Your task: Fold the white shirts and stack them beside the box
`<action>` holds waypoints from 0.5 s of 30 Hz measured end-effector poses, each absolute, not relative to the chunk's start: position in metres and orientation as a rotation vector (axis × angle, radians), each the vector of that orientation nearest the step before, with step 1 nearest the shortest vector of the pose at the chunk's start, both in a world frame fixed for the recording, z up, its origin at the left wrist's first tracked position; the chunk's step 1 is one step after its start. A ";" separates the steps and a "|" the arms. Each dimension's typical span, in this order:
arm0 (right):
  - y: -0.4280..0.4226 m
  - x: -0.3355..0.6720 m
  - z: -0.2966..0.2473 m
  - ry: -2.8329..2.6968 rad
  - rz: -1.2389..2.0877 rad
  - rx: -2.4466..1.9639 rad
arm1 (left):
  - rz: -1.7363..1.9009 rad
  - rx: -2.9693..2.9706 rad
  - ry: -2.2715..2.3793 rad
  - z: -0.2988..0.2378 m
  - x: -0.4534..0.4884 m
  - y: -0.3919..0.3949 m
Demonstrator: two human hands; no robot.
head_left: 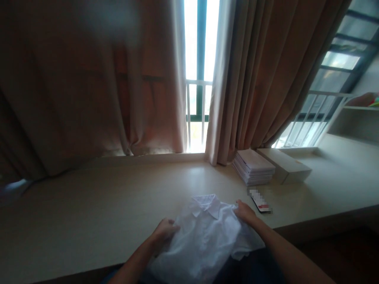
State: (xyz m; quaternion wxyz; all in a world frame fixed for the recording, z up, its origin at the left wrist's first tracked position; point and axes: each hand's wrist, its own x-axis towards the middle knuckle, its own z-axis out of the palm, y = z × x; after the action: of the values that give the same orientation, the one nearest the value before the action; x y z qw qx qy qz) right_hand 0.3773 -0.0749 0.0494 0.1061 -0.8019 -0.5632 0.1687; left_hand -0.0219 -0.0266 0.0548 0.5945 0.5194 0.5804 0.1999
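Note:
A white collared shirt [204, 236] lies at the near edge of the pale desk [103, 213], its collar pointing toward the window and its lower part hanging over the edge. My left hand [162, 232] grips the shirt's left side with the fingers curled into the cloth. My right hand [244, 212] pinches the right shoulder of the shirt, fingers closed on the fabric.
A small card with a red patch [260, 203] lies just right of the shirt. A stack of white booklets [254, 166] and a long white box [284, 165] sit by the beige curtains [260, 79]. A window with a white railing [197, 114] is behind.

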 end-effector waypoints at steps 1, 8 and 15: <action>-0.073 0.375 0.048 -1.644 0.514 -2.359 | 0.454 1.181 1.308 0.055 -0.024 -0.028; -0.060 0.374 0.052 -1.549 0.516 -2.325 | 0.482 1.072 1.126 0.064 -0.040 -0.033; -0.057 0.397 0.086 -1.498 0.236 -2.295 | 0.518 1.146 1.116 0.082 -0.057 -0.021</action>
State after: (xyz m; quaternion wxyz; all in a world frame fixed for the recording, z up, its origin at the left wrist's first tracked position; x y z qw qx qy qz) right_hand 0.3974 -0.0575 0.0856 0.1943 -0.8183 -0.5343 0.0841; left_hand -0.0574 -0.0214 0.0825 0.6669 0.5080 0.4945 0.2294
